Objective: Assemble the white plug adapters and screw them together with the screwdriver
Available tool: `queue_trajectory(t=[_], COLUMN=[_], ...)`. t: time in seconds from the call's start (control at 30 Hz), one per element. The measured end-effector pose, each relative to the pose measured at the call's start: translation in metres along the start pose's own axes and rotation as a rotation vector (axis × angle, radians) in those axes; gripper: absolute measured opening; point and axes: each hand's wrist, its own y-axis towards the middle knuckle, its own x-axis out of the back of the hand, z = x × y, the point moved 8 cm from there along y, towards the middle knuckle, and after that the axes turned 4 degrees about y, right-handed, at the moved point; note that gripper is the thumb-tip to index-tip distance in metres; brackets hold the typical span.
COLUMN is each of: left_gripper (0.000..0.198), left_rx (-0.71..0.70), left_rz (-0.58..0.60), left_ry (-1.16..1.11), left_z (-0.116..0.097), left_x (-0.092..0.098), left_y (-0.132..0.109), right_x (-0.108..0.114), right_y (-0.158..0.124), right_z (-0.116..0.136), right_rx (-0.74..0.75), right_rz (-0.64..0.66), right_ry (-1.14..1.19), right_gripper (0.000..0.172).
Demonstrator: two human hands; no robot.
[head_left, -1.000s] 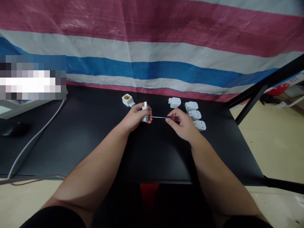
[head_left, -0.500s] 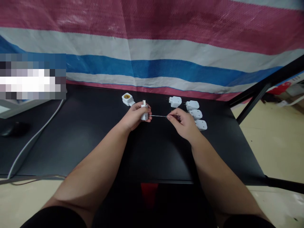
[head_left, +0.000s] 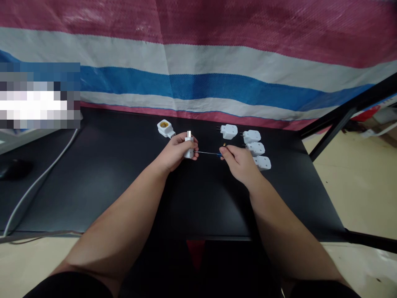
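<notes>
My left hand is closed around a white plug adapter, its flat metal prongs pointing away from me. In my right hand is a screwdriver; its thin metal shaft reaches left to the adapter's side, and a bit of blue handle shows by my thumb. Whether the tip sits in a screw is hidden. Just beyond my left hand lies a white socket piece with a brass-coloured round inside. A small brass-coloured bit shows above my right fingertips.
Several white plug adapters lie beyond and right of my right hand, such as one at the back. A black mouse and a pale cable are left on the black table. A striped sheet hangs behind.
My right-hand fingers have shifted around the screwdriver handle, so blue now shows at the thumb. The shaft still meets the adapter, which stays in my left hand. The view has shifted slightly.
</notes>
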Motion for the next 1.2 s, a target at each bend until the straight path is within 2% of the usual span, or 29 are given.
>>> queue_trajectory(t=[0.1, 0.17, 0.2, 0.3, 0.37, 0.47, 0.53, 0.63, 0.8, 1.0, 1.2], left_gripper=[0.018, 0.019, 0.019, 0.020, 0.021, 0.022, 0.023, 0.024, 0.027, 0.041, 0.037], left_rx=[0.016, 0.015, 0.012, 0.011, 0.020, 0.040, 0.047, 0.037, 0.042, 0.119, 0.148], left_rz=[-0.012, -0.017, -0.014, 0.007, 0.011, -0.010, -0.024, -0.022, -0.016, -0.031, 0.072], left_ry=[-0.011, -0.023, -0.025, -0.010, -0.002, -0.014, -0.022, -0.018, -0.008, -0.078, -0.126], left_z=[0.001, 0.001, 0.000, 0.000, 0.000, 0.001, 0.001, 0.000, 0.002, 0.010, 0.010], left_x=[0.002, 0.002, 0.002, -0.001, -0.002, 0.001, 0.004, 0.004, 0.001, 0.004, -0.007], left_y=[0.000, 0.000, 0.000, -0.001, -0.002, -0.002, -0.002, -0.001, 0.000, 0.004, -0.001], right_x=[-0.003, -0.004, -0.004, -0.001, -0.001, -0.004, -0.005, -0.004, -0.002, 0.010, 0.006], right_y=[-0.001, -0.002, -0.002, -0.001, -0.001, -0.003, -0.004, -0.004, 0.000, 0.000, -0.001], right_z=[0.002, 0.002, 0.001, -0.003, -0.003, 0.003, 0.004, -0.002, -0.009, -0.009, -0.019], right_rx=[0.027, 0.033, 0.024, -0.031, -0.050, -0.005, 0.019, -0.023, -0.100, -0.012, -0.029], right_rz=[0.023, 0.031, 0.024, -0.013, -0.005, 0.033, 0.035, -0.005, 0.000, -0.118, -0.148], right_ry=[0.056, 0.070, 0.061, 0.012, 0.003, 0.054, 0.095, 0.126, 0.009, 0.130, 0.271], right_gripper=[0.027, 0.025, 0.026, 0.047, 0.050, 0.029, 0.025, 0.031, 0.059, 0.054, 0.051])
